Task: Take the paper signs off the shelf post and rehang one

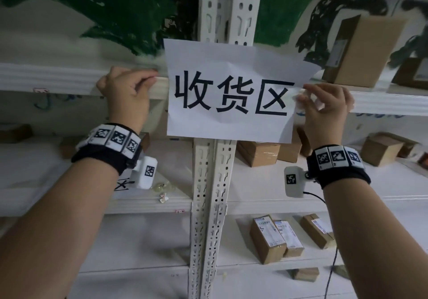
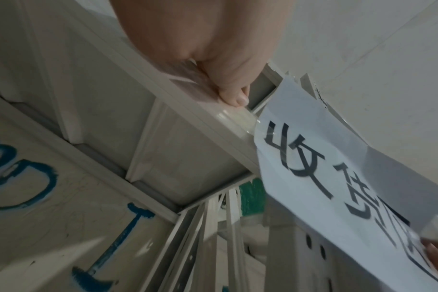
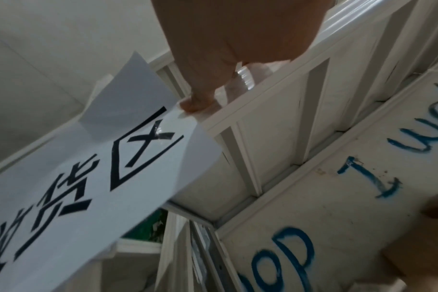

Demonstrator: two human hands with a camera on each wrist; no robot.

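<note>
A white paper sign [image 1: 231, 90] with large black characters hangs across the perforated white shelf post [image 1: 208, 194], level with a shelf beam [image 1: 46, 78]. My left hand [image 1: 148, 78] is just left of the sign, fingers curled over the beam. Its thumb [image 2: 235, 98] presses a strip of clear tape [image 2: 235, 118] that runs to the sign's [image 2: 325, 168] left edge. My right hand [image 1: 303, 94] pinches the sign's [image 3: 75, 187] right edge between thumb [image 3: 195, 102] and fingers. Crumpled clear tape [image 3: 244, 78] shows inside that hand. The sign's upper right corner curls forward.
Cardboard boxes stand on the shelves: one top right [image 1: 361, 50], some behind the sign's lower edge [image 1: 259, 153], several below [image 1: 268, 238]. Another printed sheet [image 1: 122, 184] and wads of tape [image 1: 162, 187] lie on the left middle shelf. Blue lettering marks the wall behind.
</note>
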